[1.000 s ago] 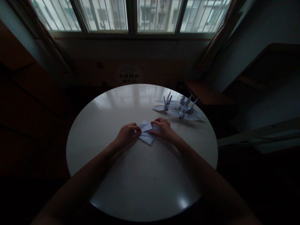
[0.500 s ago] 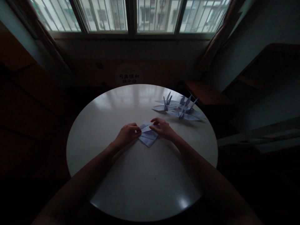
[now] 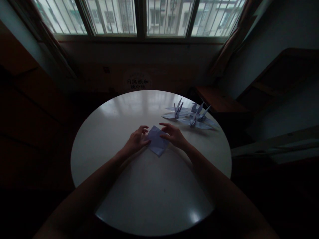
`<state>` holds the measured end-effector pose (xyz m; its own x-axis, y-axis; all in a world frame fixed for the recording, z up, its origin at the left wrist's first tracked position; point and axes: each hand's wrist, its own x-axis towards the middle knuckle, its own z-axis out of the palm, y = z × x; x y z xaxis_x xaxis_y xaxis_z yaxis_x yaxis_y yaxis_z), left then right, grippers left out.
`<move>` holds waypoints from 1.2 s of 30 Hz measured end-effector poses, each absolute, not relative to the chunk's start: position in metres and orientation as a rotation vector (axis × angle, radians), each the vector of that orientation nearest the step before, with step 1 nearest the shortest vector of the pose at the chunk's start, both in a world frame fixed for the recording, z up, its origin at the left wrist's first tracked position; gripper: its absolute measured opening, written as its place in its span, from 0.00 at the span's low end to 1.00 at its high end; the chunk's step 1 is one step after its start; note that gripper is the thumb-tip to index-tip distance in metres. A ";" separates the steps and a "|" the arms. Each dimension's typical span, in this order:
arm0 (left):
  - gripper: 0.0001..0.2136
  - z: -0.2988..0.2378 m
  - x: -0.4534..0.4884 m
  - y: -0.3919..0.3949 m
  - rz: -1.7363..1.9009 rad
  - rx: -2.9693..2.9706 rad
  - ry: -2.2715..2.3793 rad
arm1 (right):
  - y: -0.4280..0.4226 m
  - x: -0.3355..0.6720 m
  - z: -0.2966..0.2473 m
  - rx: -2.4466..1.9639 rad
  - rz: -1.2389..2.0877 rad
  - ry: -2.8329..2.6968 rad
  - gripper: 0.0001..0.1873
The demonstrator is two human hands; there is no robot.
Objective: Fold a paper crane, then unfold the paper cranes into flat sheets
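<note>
"Start close in. What's nearest?"

"Two bare forearms [image 3: 104, 179] reaching in from the lower corners, over a rounded white counter [image 3: 149, 196]. Its near edge catches a bright glint toward the right."

"And the hands?"

"The left hand [image 3: 136, 139] is at the left side of a piece of folded paper [image 3: 156, 142]. Its thumb is by the paper's left corner and its fingers are raised apart from it, so that grip is spread. The right hand [image 3: 175, 135] is opposite, thumb at the paper's upper right, index finger stretched out above the thumb. That grip is spread too."

"So where exactly is the paper?"

"Between the two hands, around the middle of the counter, set like a small diamond with one corner toward the person (whether it lies quite flat, I can't tell)."

"Anything past the right hand?"

"A cluster of pale paper cranes [image 3: 192, 122], crowded together near the counter's far right edge, wings spread. They overlap, so I won't swear to the number."

"And at the back?"

"A low reddish-brown bench or cabinet [image 3: 219, 99] on the right, dark lettering [image 3: 138, 83] low down behind the counter, then a barred window [image 3: 141, 23] between gathered curtains [image 3: 233, 43], with pale buildings [image 3: 165, 15] outside."
</note>
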<state>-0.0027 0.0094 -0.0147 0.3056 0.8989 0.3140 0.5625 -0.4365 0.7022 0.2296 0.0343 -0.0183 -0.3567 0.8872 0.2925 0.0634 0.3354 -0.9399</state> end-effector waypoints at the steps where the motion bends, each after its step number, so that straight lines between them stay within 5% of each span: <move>1: 0.29 -0.016 -0.003 0.010 0.950 2.051 1.273 | 0.034 0.229 -0.017 -0.844 1.132 -1.679 0.30; 8: 0.11 -0.014 -0.001 0.013 0.921 1.897 1.100 | 0.034 0.230 -0.012 -0.934 0.946 -1.681 0.25; 17: 0.09 0.003 -0.010 0.010 1.498 2.143 1.417 | 0.039 0.236 -0.013 -1.207 0.606 -1.609 0.20; 27: 0.09 -0.006 -0.007 0.009 0.603 2.727 1.311 | 0.033 0.230 -0.010 -1.134 0.510 -1.814 0.11; 36: 0.11 -0.009 -0.006 0.005 0.604 2.675 1.198 | 0.023 0.225 -0.015 -0.979 0.538 -2.310 0.09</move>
